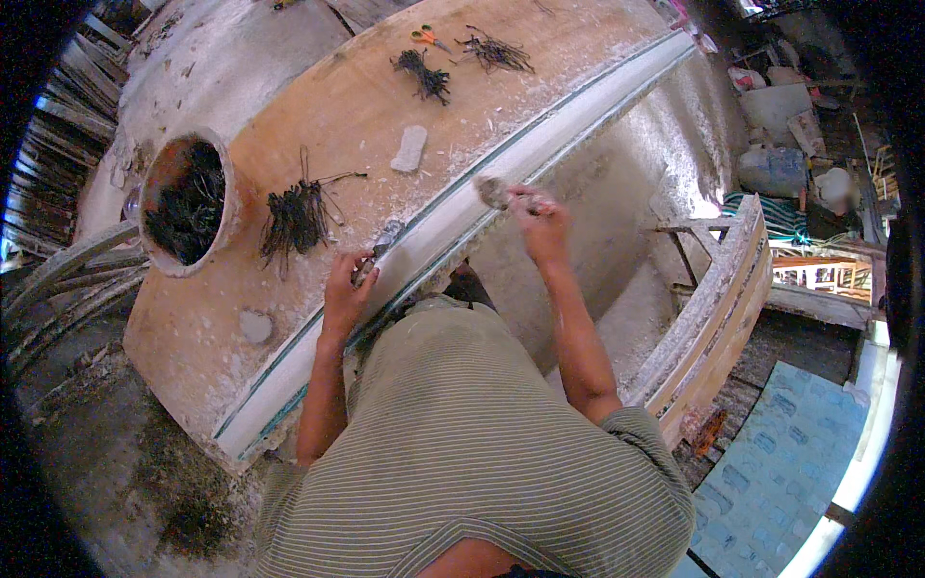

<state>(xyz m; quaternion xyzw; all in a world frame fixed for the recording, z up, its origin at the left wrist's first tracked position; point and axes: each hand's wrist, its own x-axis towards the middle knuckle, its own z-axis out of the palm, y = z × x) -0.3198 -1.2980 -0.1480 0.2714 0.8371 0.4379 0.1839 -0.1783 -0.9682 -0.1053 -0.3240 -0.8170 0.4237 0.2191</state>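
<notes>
My left hand (349, 289) is closed round a small greyish, metal-looking tool (388, 234), its end against the upper edge of a long white strip with teal borders (443, 223). My right hand (542, 223) grips a dusty, brownish tool with a rounded head (491, 193), held over the same strip; its exact kind I cannot make out. Running diagonally in front of my body, the strip borders a tan wooden board (328, 116). On the board lies a bundle of dark strands (292, 220), up and left of my left hand. A pale flat block (409, 149) rests farther off.
A wide round pot (231, 207) holding dark strands stands at the left. Two more dark bundles (421, 75) and orange-handled scissors (429, 37) lie far up the board. To my right are a curved whitish wooden frame (708, 318) and a light-blue patterned sheet (785, 462).
</notes>
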